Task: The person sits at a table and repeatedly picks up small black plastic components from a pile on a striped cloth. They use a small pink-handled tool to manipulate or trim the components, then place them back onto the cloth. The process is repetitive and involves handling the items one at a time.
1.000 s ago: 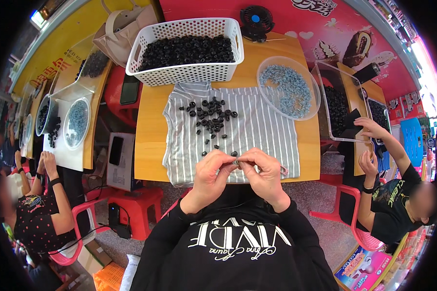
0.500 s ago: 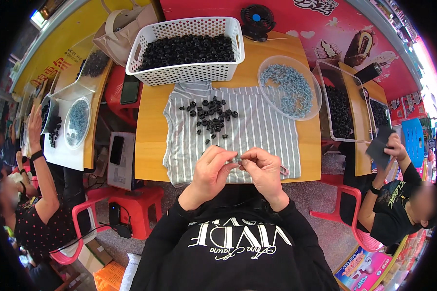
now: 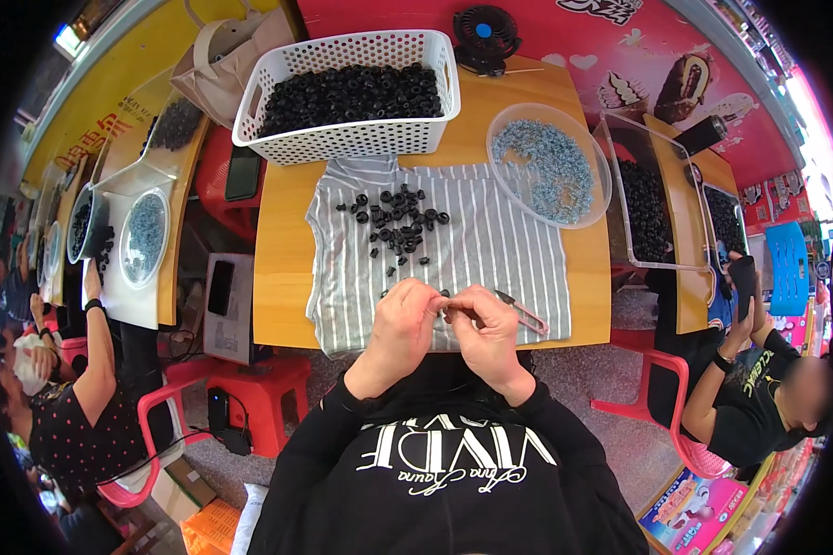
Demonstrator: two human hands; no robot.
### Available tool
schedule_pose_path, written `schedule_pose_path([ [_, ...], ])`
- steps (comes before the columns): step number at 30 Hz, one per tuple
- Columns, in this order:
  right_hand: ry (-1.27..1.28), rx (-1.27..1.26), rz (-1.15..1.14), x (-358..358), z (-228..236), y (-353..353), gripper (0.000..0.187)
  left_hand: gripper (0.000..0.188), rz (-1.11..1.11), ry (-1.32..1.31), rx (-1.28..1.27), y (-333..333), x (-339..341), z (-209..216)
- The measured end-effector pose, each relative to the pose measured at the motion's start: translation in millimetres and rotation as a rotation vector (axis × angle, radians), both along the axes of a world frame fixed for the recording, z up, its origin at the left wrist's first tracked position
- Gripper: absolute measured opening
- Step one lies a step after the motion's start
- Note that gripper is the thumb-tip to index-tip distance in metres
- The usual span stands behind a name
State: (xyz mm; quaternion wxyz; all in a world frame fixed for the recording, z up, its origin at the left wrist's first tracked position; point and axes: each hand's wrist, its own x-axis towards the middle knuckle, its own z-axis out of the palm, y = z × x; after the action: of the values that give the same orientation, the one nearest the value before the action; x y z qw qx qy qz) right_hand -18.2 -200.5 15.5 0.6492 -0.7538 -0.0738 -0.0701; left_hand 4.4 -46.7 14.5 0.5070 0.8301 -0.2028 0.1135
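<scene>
My left hand (image 3: 400,324) and my right hand (image 3: 487,340) meet over the near edge of a grey striped cloth (image 3: 491,231). Both are closed, thumbs and fingertips pinched together around a tiny piece, mostly hidden, that I cannot make out. Beside my right hand lies a pair of small thread snips (image 3: 526,315) with a pinkish handle. Beyond my hands, a loose pile of small black ring-like parts (image 3: 400,220) is spread on the cloth.
A white perforated basket (image 3: 342,143) full of black parts stands at the back. Right of it are a round clear tray (image 3: 604,185) of bluish pieces and a small black fan (image 3: 484,37). People work at side tables; red stools (image 3: 273,398) stand at left.
My hands have drawn closer together, fingertips touching, and the right hand has turned inward. More of the snips shows now. At left, a co-worker's raised hand has come down to the table.
</scene>
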Motion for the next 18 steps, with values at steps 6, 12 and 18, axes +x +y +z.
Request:
schedule_pose_path([
  [6,-0.245,-0.179,0.01,6,6,-3,0.016,0.021,-0.071,0.574,-0.27,9,6,-4],
  [12,-0.174,-0.304,-0.081,22,7,-17,0.016,0.011,0.0,0.589,-0.369,11,4,-17],
  [18,-0.107,-0.351,-0.069,37,-13,-29,0.02,0.009,0.026,0.669,-0.617,9,7,-20],
])
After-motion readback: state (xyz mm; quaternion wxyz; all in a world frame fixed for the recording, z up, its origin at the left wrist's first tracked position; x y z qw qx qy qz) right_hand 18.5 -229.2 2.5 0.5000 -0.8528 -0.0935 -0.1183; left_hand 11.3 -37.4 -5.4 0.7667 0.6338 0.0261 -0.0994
